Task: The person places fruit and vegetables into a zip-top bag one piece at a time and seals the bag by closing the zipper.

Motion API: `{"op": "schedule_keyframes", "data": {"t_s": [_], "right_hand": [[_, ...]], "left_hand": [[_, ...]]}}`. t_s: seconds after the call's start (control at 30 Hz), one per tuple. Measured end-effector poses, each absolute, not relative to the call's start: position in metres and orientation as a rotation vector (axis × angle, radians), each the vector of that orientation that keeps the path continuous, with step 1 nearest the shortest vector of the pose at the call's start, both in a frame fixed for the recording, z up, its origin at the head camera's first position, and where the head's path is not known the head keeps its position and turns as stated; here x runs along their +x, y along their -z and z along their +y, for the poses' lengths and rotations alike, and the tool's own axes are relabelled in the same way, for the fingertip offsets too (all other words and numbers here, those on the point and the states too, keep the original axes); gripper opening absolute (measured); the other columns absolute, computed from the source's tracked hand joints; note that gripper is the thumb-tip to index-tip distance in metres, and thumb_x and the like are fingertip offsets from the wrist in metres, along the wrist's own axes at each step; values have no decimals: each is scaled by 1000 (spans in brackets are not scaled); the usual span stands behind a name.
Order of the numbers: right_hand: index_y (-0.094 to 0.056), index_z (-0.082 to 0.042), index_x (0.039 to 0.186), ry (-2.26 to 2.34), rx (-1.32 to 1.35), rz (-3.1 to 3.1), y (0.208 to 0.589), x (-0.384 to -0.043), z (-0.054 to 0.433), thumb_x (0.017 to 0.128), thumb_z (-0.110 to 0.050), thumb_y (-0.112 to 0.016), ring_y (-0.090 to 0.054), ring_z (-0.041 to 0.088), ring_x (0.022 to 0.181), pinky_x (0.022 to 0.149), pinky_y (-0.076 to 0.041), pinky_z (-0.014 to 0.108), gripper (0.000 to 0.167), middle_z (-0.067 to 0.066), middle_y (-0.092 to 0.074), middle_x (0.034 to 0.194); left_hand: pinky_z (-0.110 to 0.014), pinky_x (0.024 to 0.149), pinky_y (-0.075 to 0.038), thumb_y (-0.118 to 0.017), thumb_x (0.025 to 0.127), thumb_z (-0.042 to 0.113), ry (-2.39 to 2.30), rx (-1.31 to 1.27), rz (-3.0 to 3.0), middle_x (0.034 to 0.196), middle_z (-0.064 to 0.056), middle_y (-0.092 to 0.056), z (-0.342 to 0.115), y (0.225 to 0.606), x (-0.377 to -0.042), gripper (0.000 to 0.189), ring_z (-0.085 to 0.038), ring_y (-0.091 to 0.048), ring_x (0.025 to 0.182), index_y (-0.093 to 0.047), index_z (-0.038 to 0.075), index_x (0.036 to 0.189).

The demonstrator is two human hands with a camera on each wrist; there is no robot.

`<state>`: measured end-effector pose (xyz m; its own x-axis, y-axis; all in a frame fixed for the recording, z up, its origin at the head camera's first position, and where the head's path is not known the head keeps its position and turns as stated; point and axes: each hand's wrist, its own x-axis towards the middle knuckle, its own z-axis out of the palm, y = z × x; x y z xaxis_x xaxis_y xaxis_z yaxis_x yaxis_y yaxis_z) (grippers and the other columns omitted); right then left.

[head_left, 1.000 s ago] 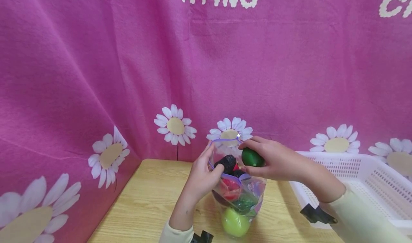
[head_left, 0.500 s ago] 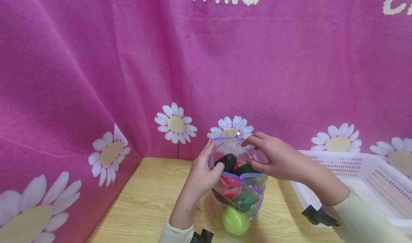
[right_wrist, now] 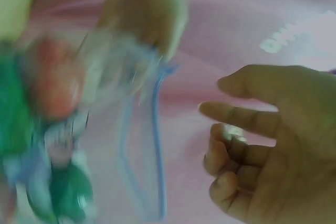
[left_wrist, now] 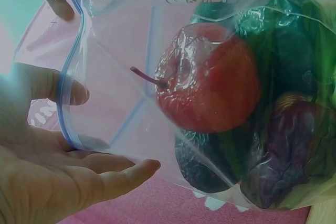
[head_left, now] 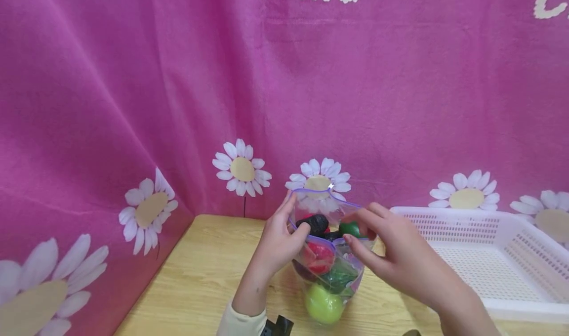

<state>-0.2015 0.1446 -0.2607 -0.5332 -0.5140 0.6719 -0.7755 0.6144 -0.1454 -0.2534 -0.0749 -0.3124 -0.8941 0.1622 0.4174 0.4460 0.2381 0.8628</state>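
A clear zip bag (left_wrist: pixel 110 30) with a blue-purple zip edge stands upright, its mouth spread wide. My left hand (head_left: pixel 277 239) holds the left side of its rim, the thumb hooked over the edge. Beside the right of the mouth is my right hand (head_left: pixel 402 257), fingers loosely bent around nothing; the right wrist view shows it apart from the bag. Near the top of the bag sit a dark green round fruit (head_left: pixel 351 229) and a black bumpy piece (head_left: pixel 314 225). Lower down are a red apple (left_wrist: pixel 210 82) with a stem, a wrinkled purple piece (left_wrist: pixel 283 156) and a yellow-green fruit (head_left: pixel 324 304).
A white perforated plastic basket (head_left: pixel 529 310) stands to the right on the light wooden table (head_left: pixel 209 276). Behind the table hangs a magenta cloth (head_left: pixel 311 89) with daisies and white lettering, and it also covers the left side.
The dark green round fruit has left my right hand and now lies inside the bag. That hand has drawn back to the right and nearer. My left hand keeps its hold on the rim.
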Motion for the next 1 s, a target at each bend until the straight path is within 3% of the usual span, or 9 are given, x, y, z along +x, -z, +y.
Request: {"op": "schedule_keyframes", "data": {"t_s": [0.1, 0.3, 0.33, 0.53, 0.63, 0.7, 0.87, 0.9, 1.0], "right_hand": [[-68, -22, 117, -611, 948, -2262, 273, -192, 139, 86, -11, -76, -39, -4, 60, 53, -36, 14, 34, -22, -41, 70], [-63, -21, 132, -577, 830, -2413, 302, -196, 130, 88, -18, -76, -31, -8, 51, 46, -30, 16, 46, -25, -35, 60], [-64, -22, 129, -592, 820, -2434, 305, -197, 129, 89, -19, -76, -32, -8, 52, 47, -31, 16, 43, -25, -36, 61], [-66, -24, 107, -604, 787, -2419, 305, -199, 121, 88, -26, -78, -46, -4, 65, 55, -42, 19, 22, -20, -48, 74], [-65, -22, 104, -566, 738, -2392, 305, -199, 121, 86, -23, -80, -50, 1, 72, 60, -46, 23, 24, -14, -53, 83], [-64, -19, 104, -542, 707, -2382, 305, -200, 121, 84, -18, -81, -52, 5, 73, 61, -47, 26, 26, -9, -55, 88], [-67, -15, 104, -542, 694, -2329, 306, -205, 128, 81, -2, -78, -56, 10, 74, 64, -52, 32, 29, 0, -60, 95], [-67, -14, 103, -552, 692, -2324, 307, -206, 130, 81, 1, -77, -57, 11, 75, 64, -52, 32, 29, 1, -60, 95], [-68, -13, 102, -597, 668, -2318, 306, -211, 134, 79, 7, -73, -57, 9, 76, 65, -52, 32, 32, 1, -62, 91]], "left_hand": [[-18, 47, -32, -57, 89, 6, 1703, -576, -2261, 167, -9, -24, -74, 312, -255, 71, -5, -27, 50, -34, -1, 156], [-18, 47, -32, -58, 90, 6, 1728, -576, -2263, 168, -8, -23, -71, 316, -256, 71, -7, -27, 49, -33, -1, 156], [-19, 47, -33, -58, 90, 6, 1726, -579, -2265, 168, -8, -23, -70, 317, -256, 71, -8, -36, 54, -33, -1, 156], [-20, 47, -33, -58, 89, 8, 1660, -583, -2261, 167, -12, -23, -73, 314, -257, 71, -7, -34, 55, -33, -4, 155], [-19, 48, -34, -59, 92, 11, 1644, -564, -2261, 167, -12, -23, -72, 312, -258, 70, -7, -29, 52, -33, -4, 155], [-17, 54, -42, -61, 95, 14, 1641, -549, -2259, 167, -13, -22, -71, 311, -257, 69, -7, -43, 59, -33, -4, 155], [-17, 52, -39, -63, 97, 19, 1647, -563, -2258, 167, -16, -19, -66, 312, -255, 70, -7, -42, 58, -31, -5, 155], [-20, 48, -31, -63, 97, 19, 1647, -572, -2264, 167, -16, -19, -65, 313, -254, 70, -7, -30, 53, -31, -5, 155], [-19, 47, -30, -62, 98, 20, 1653, -603, -2276, 168, -14, -16, -65, 312, -252, 71, -3, -28, 51, -30, -5, 156]]}}
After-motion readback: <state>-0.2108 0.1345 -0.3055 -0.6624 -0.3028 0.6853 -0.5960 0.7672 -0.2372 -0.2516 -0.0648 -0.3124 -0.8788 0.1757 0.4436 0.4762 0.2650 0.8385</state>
